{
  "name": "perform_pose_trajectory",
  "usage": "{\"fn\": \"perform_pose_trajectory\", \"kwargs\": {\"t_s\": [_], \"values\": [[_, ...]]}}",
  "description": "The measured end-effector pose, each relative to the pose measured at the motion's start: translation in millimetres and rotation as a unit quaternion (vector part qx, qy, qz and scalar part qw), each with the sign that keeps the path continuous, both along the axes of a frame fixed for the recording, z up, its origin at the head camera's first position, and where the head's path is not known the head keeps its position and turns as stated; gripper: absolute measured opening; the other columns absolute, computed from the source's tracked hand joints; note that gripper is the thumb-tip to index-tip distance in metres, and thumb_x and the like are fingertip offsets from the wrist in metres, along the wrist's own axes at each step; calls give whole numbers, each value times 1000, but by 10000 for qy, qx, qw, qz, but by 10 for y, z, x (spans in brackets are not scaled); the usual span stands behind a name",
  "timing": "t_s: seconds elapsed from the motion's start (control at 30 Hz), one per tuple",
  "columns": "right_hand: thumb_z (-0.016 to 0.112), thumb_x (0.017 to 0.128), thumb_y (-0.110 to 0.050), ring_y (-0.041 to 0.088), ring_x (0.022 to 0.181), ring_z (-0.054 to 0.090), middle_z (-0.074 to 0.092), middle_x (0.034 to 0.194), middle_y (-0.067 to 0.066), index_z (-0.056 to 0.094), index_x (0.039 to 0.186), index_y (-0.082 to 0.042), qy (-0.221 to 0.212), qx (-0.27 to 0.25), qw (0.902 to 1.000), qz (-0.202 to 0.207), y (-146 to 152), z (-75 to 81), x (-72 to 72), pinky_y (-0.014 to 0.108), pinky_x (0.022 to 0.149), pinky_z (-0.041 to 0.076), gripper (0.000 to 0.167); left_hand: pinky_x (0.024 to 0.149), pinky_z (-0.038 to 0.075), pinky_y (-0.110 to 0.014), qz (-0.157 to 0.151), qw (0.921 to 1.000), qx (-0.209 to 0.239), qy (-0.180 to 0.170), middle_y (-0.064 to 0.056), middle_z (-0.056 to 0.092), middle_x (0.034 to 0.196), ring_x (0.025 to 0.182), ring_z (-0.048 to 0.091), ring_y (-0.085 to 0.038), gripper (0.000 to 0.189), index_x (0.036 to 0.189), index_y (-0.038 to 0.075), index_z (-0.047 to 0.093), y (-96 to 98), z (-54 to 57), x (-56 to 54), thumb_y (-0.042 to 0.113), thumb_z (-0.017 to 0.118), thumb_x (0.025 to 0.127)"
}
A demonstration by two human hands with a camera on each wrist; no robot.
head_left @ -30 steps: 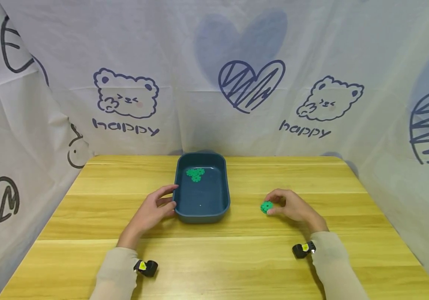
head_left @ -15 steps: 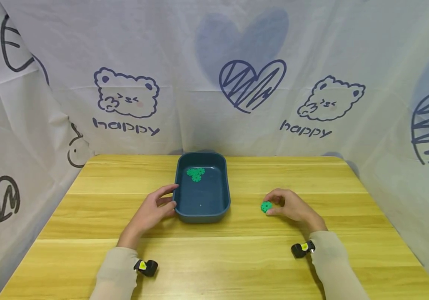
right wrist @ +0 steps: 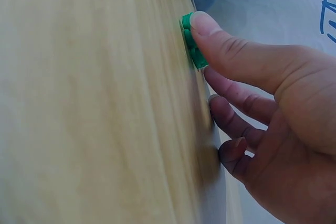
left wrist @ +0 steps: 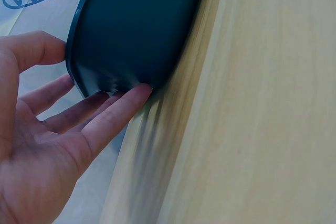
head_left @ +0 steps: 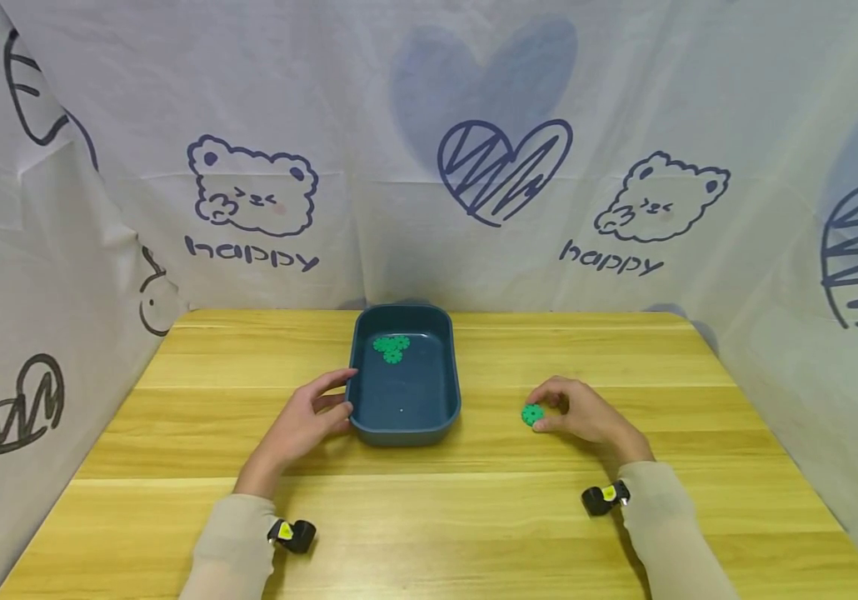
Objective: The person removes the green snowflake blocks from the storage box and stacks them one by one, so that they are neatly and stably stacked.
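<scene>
A dark blue rectangular bin (head_left: 403,404) stands on the table, with several green notched plastic discs (head_left: 392,356) lying together at its far left inside. My left hand (head_left: 312,419) rests its fingertips against the bin's left side; in the left wrist view, these fingers (left wrist: 118,111) touch the outer wall and rim. To the right of the bin, my right hand (head_left: 585,410) pinches a green notched disc (head_left: 531,414) between thumb and forefinger, close to the tabletop. Whether more discs are stacked under it is hard to tell. The other right fingers (right wrist: 231,116) curl loosely below, in the right wrist view.
The wooden table (head_left: 429,517) reaches back to a white cloth (head_left: 399,242) printed with bears and hearts, which also hangs along both sides. A small black camera (head_left: 296,536) sits on the left wrist, another black camera (head_left: 600,500) on the right.
Both hands and the bin have stayed in place. The disc in the right hand has tilted very slightly. Prints on the left cloth appear a little further right.
</scene>
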State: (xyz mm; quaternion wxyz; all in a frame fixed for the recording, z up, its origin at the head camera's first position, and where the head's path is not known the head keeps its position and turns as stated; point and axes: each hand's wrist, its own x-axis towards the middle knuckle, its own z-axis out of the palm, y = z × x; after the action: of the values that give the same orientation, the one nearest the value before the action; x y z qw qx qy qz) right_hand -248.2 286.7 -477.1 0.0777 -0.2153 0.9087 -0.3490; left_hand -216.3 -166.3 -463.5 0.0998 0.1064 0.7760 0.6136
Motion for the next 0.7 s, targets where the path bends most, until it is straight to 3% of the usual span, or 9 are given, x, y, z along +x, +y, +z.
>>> {"fn": "perform_pose_trajectory", "kwargs": {"t_s": [0.7], "values": [[83,86,-19,21,101,56,69,117,4,74,116,-16,-55,32,10000,-16,-1,-5,12,36,94,51,32,96,63,-38,-9,10000,37,1,-23,37,162,140,50,-47,57,156,5,41,0,-1,1,5,57,101]]}}
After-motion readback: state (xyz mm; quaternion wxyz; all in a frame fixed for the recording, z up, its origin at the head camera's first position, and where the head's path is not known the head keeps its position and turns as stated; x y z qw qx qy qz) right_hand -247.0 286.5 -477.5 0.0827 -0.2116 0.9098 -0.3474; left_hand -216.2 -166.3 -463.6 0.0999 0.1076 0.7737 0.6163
